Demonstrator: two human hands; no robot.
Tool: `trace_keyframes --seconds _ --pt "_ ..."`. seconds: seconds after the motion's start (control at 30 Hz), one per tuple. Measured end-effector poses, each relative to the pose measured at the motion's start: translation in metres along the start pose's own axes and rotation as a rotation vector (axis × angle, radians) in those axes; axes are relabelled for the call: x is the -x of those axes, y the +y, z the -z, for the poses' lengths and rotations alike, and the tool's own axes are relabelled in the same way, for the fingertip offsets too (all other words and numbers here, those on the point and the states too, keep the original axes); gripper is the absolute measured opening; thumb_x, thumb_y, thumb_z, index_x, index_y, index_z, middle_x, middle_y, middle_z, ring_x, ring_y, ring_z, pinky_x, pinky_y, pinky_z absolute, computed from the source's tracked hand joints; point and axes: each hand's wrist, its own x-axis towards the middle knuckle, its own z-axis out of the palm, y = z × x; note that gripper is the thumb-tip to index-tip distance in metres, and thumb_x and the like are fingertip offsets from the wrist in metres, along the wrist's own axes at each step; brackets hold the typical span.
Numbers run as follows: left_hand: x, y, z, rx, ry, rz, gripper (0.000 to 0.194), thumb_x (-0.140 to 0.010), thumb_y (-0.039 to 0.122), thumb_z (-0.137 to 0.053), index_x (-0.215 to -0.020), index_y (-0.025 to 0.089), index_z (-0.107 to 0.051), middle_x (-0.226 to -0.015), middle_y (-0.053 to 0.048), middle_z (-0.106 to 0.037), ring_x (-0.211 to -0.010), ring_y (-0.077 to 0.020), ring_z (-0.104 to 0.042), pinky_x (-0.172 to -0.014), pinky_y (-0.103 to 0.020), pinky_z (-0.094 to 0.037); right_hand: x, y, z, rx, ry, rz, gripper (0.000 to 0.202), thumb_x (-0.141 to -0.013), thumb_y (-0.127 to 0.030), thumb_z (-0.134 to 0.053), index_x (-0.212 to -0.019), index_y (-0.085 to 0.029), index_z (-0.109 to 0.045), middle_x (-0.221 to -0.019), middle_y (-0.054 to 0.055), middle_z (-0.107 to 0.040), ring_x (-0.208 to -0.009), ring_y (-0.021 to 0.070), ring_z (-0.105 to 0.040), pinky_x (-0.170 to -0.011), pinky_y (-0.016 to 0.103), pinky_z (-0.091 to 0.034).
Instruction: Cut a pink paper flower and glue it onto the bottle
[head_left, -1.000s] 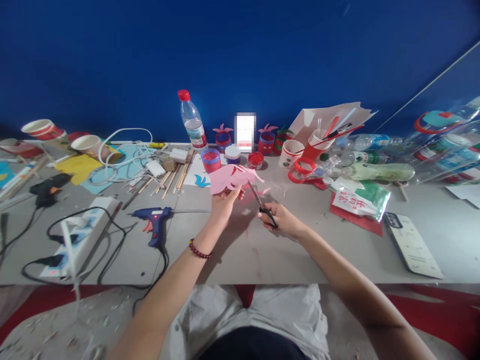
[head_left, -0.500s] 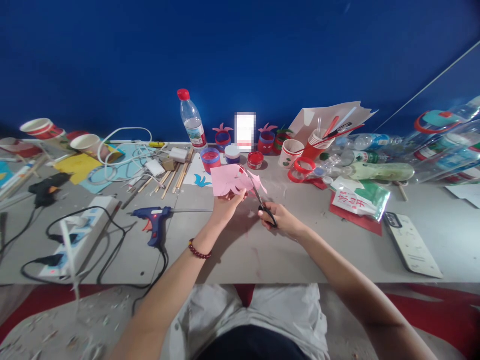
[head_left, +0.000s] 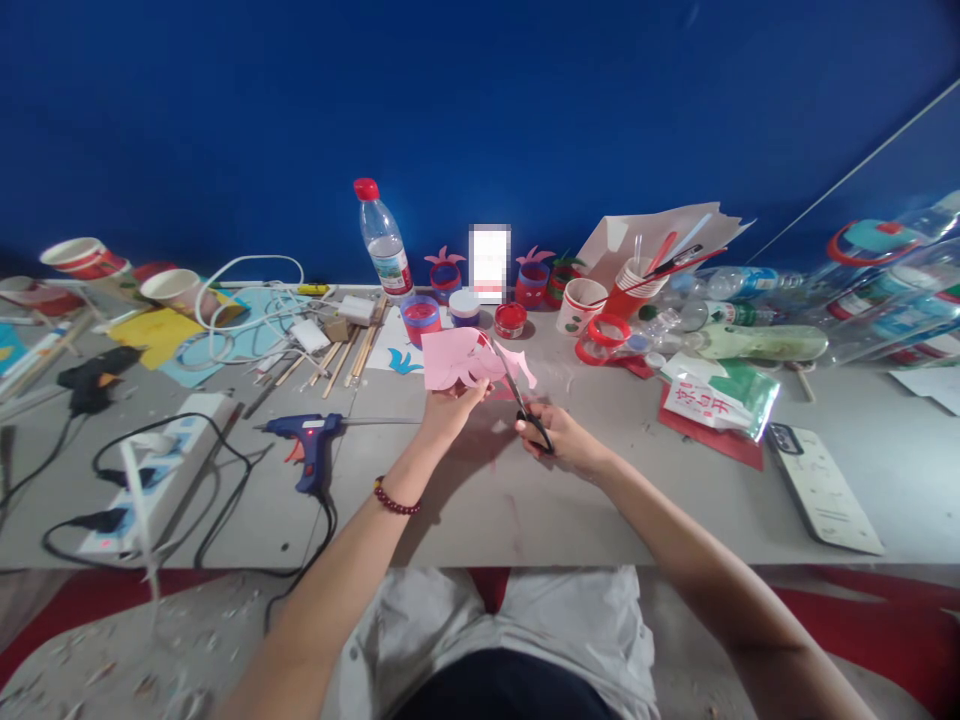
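My left hand (head_left: 456, 405) grips a sheet of pink paper (head_left: 448, 358) by its lower edge, thumb on top. My right hand (head_left: 559, 436) is closed round the black handles of a pair of scissors (head_left: 514, 388). Their blades lie across the right part of the paper, where the edge is cut into curved, wavy shapes. A strip of pink hangs to the right of the blades. Behind the paper stand a purple-rimmed cup (head_left: 421, 318), a white-lidded paint jar (head_left: 464, 308) and a red paint jar (head_left: 511, 319). A blue leaf-shaped cutout (head_left: 405, 361) lies on white paper to the left.
On the left, a blue hot glue gun (head_left: 309, 440) and a white power strip (head_left: 161, 470) with trailing cords lie on the table. A red-capped bottle (head_left: 385, 245) stands at the back. Plastic bottles (head_left: 750, 315) and a phone (head_left: 825, 488) lie to the right.
The cut strip at the paper's right end has shifted slightly outward and shows more of its wavy shape. Both hands stay almost in place.
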Motion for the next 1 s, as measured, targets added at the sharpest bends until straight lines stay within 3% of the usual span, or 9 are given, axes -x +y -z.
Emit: trace_keyframes --seconds 0.43,1.0 --pt "-0.0060 -0.0053 0.0064 -0.035 -0.012 -0.061 0.025 -0.070 0.040 -0.077 -0.075 0.016 -0.070 -0.070 -0.003 -0.071 -0.065 -0.0136 -0.065 -0.063 -0.025 -0.054 0.0028 -0.0072 -0.0019 0.020 -0.002 -0.015 0.043 -0.079 -0.057 -0.068 -0.077 -0.020 -0.045 -0.050 -0.008 -0.047 -0.039 0.0051 -0.033 -0.036 0.019 -0.025" --pt "-0.0054 -0.0012 0.0023 0.028 0.036 -0.085 0.027 -0.069 0.042 -0.077 -0.070 0.018 -0.062 -0.063 0.001 -0.063 -0.056 -0.0102 -0.059 -0.057 -0.023 -0.050 0.0025 -0.0032 -0.0013 0.050 -0.051 -0.101 0.043 -0.077 -0.058 -0.069 -0.079 -0.020 -0.049 -0.051 -0.008 -0.046 -0.040 0.0056 -0.035 -0.035 0.019 -0.025"
